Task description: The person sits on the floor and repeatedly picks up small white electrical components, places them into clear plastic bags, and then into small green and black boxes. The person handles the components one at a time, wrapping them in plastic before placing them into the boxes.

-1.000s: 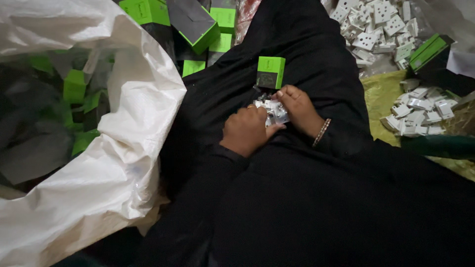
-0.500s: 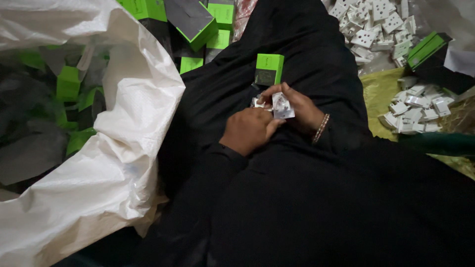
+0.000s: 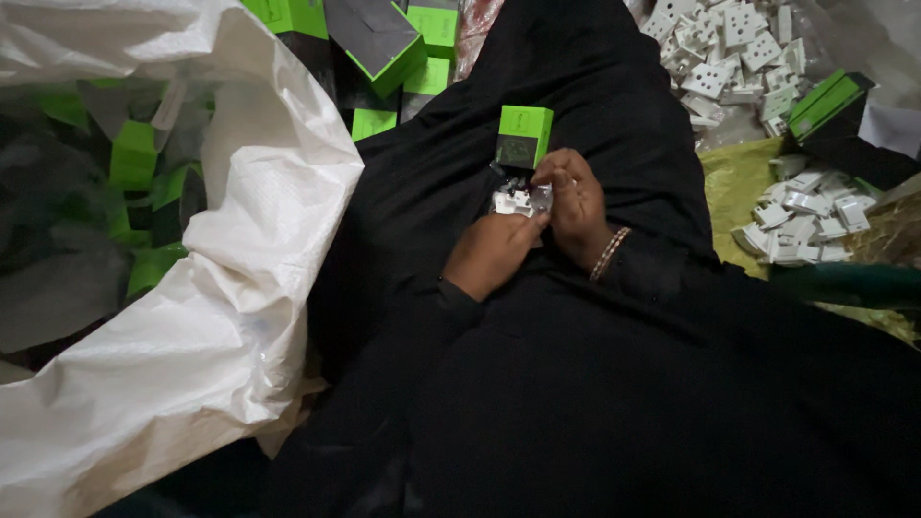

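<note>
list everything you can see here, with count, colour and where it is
small socket part: one, white, in clear wrap, held between both hands on the lap
open box: one, green and dark, standing on the lap just beyond the hands
loose boxes: several, green and grey, top centre
sack: one, white woven, left, with green boxes inside
socket parts: many, white, heaped top right and right
yellow cloth: one, right, under the parts
bangle: one, right wrist
left hand: on the part
right hand: on the part
</note>
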